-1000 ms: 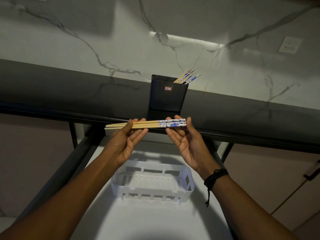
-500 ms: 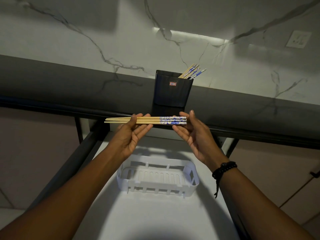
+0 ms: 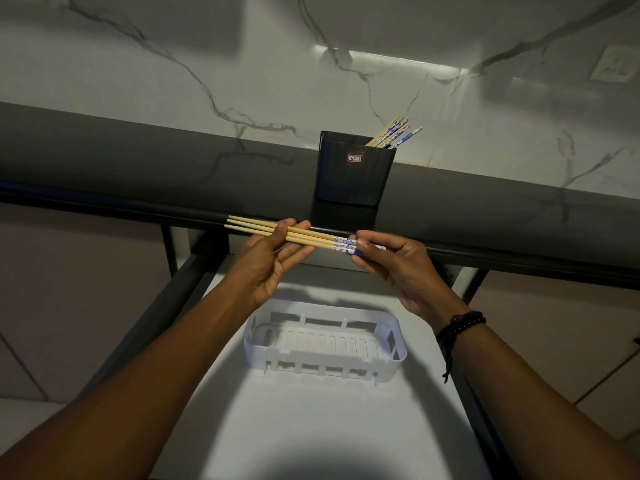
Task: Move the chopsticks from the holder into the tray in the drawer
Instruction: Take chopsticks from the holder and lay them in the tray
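Observation:
A bundle of wooden chopsticks (image 3: pixel 311 236) with blue-patterned ends lies nearly level between both hands, above the open drawer. My left hand (image 3: pixel 273 258) holds their plain part between thumb and straight fingers. My right hand (image 3: pixel 391 261) pinches the blue-patterned ends. Below them sits the white slotted tray (image 3: pixel 394 344) on the drawer's white floor, with nothing in it. On the dark counter edge stands the black holder (image 3: pixel 356 174), with several more chopsticks (image 3: pixel 394 133) leaning out at its right.
The drawer's dark side rails (image 3: pixel 162 306) run along both sides of its white floor (image 3: pixel 311 417). A marble wall rises behind the counter, with a wall socket (image 3: pixel 613 64) at the upper right. Pale cabinet fronts flank the drawer.
The bundle has tilted, its plain tips now a little higher at the left. My right hand has gone from flat fingers against the ends to pinching them. The view has shifted slightly.

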